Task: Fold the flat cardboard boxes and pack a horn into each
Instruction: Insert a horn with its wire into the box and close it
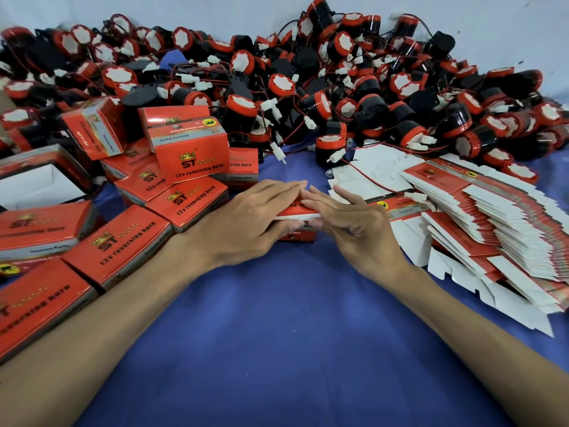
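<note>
Red cardboard is between your hands: a small red box [295,212] stands on the blue cloth [292,318] in the middle, a little in front of you. Your left hand [246,217] lies over its top with the fingers straight, and the thumb presses on the front side, so the box is gripped between them. Your right hand [354,223] touches the right end of the box. Its index and middle fingers are straight on the top edge, its thumb is at the front next to your left thumb, and its other two fingers are loosely curled and hold nothing. Many folded boxes [191,161] are piled at your left. Flat cardboard boxes [492,217] lie fanned out at your right. Behind all this, a big heap of black and red horns [338,87] with thin wires lies along the pale wall [492,26].
</note>
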Available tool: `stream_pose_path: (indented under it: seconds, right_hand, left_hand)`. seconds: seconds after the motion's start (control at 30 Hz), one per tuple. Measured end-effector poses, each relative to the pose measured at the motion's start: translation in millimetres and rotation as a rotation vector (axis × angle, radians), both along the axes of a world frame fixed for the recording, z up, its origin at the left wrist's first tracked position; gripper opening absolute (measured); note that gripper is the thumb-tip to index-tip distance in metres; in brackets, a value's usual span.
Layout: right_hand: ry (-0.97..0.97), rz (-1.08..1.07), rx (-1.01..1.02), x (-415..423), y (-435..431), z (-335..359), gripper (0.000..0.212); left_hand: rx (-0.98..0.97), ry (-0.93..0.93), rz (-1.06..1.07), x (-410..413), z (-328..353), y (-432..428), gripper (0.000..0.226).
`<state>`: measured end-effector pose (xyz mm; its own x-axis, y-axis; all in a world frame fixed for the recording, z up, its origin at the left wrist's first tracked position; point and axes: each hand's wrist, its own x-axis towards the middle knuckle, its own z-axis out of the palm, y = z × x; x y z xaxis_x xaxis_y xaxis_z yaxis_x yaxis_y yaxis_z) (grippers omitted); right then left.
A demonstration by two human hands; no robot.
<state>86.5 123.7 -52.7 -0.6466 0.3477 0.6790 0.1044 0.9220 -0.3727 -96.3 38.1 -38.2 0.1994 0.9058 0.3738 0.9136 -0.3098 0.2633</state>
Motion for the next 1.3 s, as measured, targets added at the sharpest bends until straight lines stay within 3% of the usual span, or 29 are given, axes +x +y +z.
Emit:
stream_pose_path:
  seconds: [0.33, 0.47, 0.63, 0.83, 0.93, 1.03, 1.3]
  right_hand:
    - [-0.004, 0.002, -0.13, 0, -8, 7, 0.026]
    - [0.068, 0.021, -0.307, -1, -9, 8, 0.025]
    - [0.109, -0.07, -0.188, -7, -15, 5, 0.022]
    - [0.119, -0.084, -0.201, -10, -19, 3, 0.021]
    - [0.061, -0.087, -0.072, -12, -20, 1, 0.021]
    - [-0.02, -0.052, -0.079, -9, -15, 5, 0.024]
    - [-0.392, -0.057, 0.173, 10, -12, 7, 0.044]
  left_hand:
    - [0.076, -0.151, -0.019, -2, -6, -2, 0.046]
    - [0.012, -0.238, -0.012, 0, -5, -1, 0.051]
    - [0.047, -0.183, 0.023, 2, -4, 0, 0.057]
    - [0.125, -0.186, 0.046, 2, -6, 2, 0.054]
    - [0.187, -0.245, 0.058, 3, -6, 3, 0.05]
    - [0.173, -0.271, 0.062, 4, -7, 4, 0.05]
    - [0.118, -0.055, 0.063, -2, -10, 3, 0.056]
